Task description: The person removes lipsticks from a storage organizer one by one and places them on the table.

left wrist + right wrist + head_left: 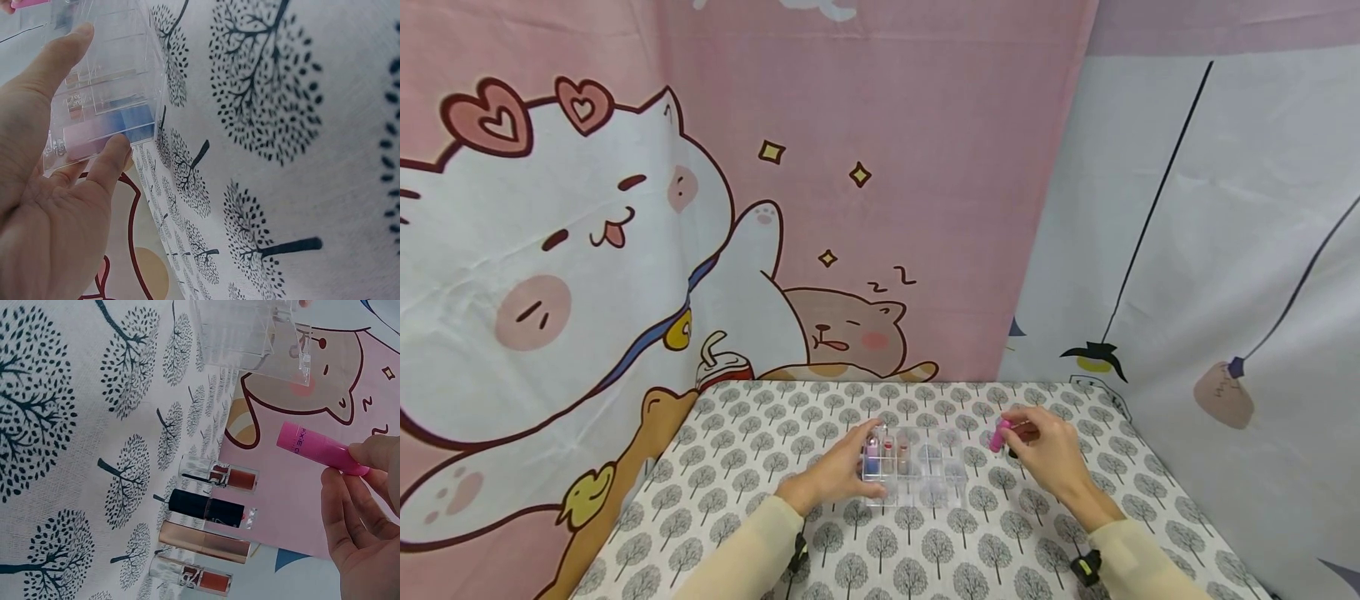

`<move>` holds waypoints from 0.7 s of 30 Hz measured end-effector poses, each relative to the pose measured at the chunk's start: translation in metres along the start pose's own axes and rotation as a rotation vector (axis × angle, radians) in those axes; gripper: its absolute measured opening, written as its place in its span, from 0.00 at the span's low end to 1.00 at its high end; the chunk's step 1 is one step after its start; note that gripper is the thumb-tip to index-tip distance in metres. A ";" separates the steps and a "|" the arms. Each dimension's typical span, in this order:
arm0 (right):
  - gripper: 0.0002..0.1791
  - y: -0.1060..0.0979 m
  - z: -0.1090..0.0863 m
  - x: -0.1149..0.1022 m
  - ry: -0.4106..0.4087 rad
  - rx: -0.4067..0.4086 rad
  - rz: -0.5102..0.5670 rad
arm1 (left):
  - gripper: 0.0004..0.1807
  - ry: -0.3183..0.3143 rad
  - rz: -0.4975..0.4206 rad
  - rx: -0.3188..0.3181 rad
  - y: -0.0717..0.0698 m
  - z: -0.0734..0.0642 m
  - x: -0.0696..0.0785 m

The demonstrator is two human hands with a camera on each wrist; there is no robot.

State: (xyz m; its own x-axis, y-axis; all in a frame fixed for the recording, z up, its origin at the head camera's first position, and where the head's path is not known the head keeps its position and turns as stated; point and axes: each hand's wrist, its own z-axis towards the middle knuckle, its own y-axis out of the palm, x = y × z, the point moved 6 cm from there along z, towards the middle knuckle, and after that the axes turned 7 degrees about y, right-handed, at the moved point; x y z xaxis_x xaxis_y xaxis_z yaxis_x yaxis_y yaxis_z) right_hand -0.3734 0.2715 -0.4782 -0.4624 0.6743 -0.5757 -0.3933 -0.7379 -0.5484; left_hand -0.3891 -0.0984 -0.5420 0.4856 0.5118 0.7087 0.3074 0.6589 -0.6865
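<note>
My left hand (831,473) holds one end of a clear divided organizer box (952,481), thumb on one side and fingers on the other. In that end of the box stand a pink-and-blue tube (94,134) and two lip gloss tubes (888,455); the compartments toward the right look bare. To the right of the box, above the cloth, my right hand (1051,447) pinches a bright pink lipstick tube (315,445) by one end between thumb and fingertips. Lettering runs along the side of the pink tube.
In the right wrist view several lip products stand in a row near my right hand: a clear gloss tube (240,477), a black lipstick (207,509), a rose-gold tube (204,542) and another gloss (214,580). A tree-patterned cloth (730,500) covers the table; cartoon curtains (925,208) hang behind.
</note>
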 end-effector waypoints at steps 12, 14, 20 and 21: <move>0.16 0.004 -0.004 0.008 -0.008 -0.009 -0.045 | 0.72 -0.004 -0.015 0.002 0.000 0.000 0.001; 0.17 0.005 -0.004 0.010 0.005 -0.019 -0.037 | 0.72 -0.004 -0.006 0.003 0.000 0.000 0.001; 0.16 0.005 -0.005 0.015 0.028 -0.026 -0.039 | 0.72 0.008 -0.008 0.009 0.000 0.000 0.003; 0.16 0.005 -0.005 0.016 0.027 -0.024 -0.043 | 0.72 0.010 -0.011 0.009 0.000 -0.001 0.003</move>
State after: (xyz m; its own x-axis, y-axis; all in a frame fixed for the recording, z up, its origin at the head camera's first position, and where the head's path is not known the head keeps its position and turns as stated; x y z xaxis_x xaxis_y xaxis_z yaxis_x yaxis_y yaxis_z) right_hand -0.3785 0.2789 -0.4935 -0.4240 0.7058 -0.5675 -0.3930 -0.7079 -0.5869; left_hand -0.3873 -0.0975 -0.5397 0.4903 0.4988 0.7147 0.3052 0.6698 -0.6769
